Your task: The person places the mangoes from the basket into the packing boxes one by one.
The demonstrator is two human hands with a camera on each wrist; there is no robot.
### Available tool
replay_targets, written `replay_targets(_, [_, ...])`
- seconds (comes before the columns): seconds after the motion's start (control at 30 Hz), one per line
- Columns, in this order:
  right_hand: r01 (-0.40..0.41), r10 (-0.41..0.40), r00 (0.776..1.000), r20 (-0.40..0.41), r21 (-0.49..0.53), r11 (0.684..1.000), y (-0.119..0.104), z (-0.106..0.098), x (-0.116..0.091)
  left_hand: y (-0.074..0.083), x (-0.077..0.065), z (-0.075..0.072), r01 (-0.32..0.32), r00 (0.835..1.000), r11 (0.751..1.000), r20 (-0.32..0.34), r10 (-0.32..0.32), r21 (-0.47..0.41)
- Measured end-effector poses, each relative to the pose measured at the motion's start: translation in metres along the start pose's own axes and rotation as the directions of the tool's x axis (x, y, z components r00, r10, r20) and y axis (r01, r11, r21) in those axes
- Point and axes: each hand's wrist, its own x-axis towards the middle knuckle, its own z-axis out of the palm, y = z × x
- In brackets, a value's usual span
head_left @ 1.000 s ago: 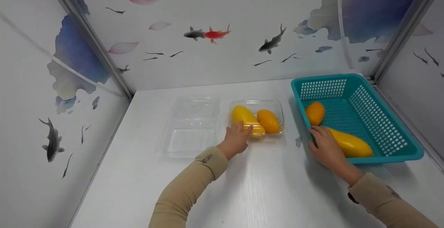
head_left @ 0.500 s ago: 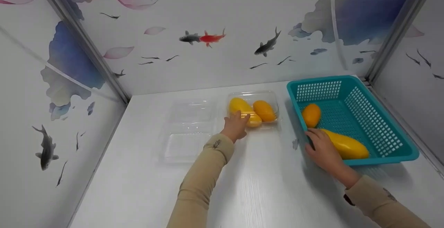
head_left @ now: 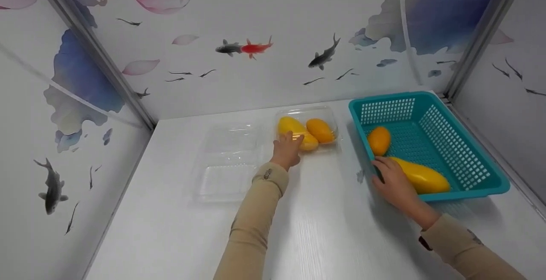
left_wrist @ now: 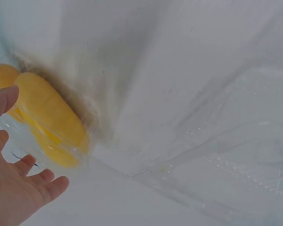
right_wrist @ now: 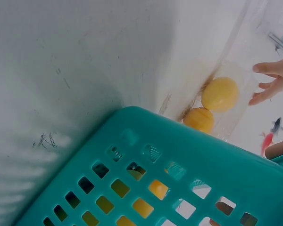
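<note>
My left hand reaches over the front edge of a clear plastic box, fingers spread and touching it. Inside the box lie a long yellow mango and a smaller orange mango, side by side. In the left wrist view, the fingers are extended beside the box wall. My right hand grips the near-left rim of a teal basket, with fingers over the inside and thumb outside. The basket holds an orange mango and a large elongated yellow fruit, partly hidden by that hand.
A second clear plastic box, opened flat, lies on the white table left of the filled one. Printed white panels wall the table at the back and sides. The basket stands close to the right panel.
The left hand has pushed the filled clear box away toward the back panel, and the mangoes went with it. The right hand stays on the basket rim. The head view has shifted slightly.
</note>
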Motion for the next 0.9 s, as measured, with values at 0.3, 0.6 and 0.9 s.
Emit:
replay_targets(0.3, [-0.002, 0.002, 1.0, 0.007, 0.005, 1.0, -0.001, 0.002, 0.001, -0.025, -0.002, 0.004, 0.067, 0.994, 0.996, -0.079, -0.071, -0.062])
replay_targets(0.6, [0.019, -0.019, 1.0, -0.016, 0.019, 1.0, -0.001, 0.002, 0.0, -0.102, -0.036, 0.001, 0.461, 0.885, 0.887, -0.06, -0.462, -0.022])
replay_targets(0.9, [-0.023, 0.022, 0.999, 0.043, 0.035, 0.999, 0.0, -0.002, -0.001, -0.186, -0.074, 0.017, 0.508, 0.854, 0.84, -0.017, -0.52, -0.193])
